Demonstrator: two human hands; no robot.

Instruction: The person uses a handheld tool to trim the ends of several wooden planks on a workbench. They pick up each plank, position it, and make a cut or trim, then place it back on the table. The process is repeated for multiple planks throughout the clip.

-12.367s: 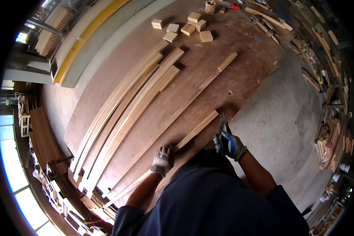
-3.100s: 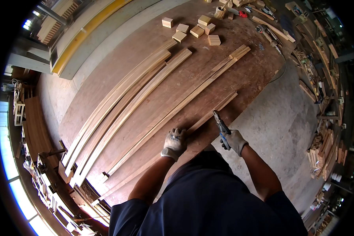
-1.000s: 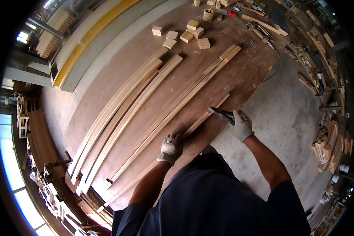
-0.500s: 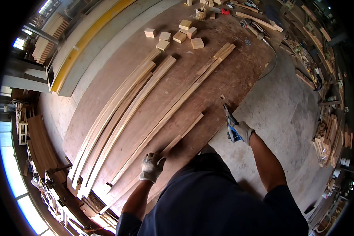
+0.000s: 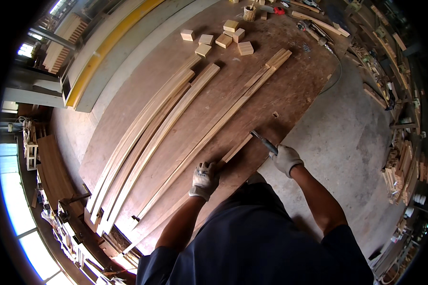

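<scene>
My left hand (image 5: 205,180), in a white work glove, is closed over a narrow wooden strip (image 5: 234,151) near the front edge of the large brown panel (image 5: 252,102). My right hand (image 5: 286,159), gloved as well, grips a hammer (image 5: 266,142) with a dark handle. The hammer's small metal head sits at the far end of the strip; whether it touches the wood I cannot tell. Beyond my left hand, a long pair of wooden strips (image 5: 218,118) runs diagonally. Farther left lie several more long wooden strips (image 5: 164,116).
Several small wooden blocks (image 5: 224,41) are scattered at the far side. A power tool (image 5: 314,33) with a cable lies at the far right corner, near a red tape measure (image 5: 278,10). A grey beam with a yellow stripe (image 5: 96,58) stands left. Concrete floor (image 5: 333,128) borders the panel.
My right hand has swung the tool left and turned it, bringing its head to the strip's end. My left hand has moved right and up along the strip and closed on it.
</scene>
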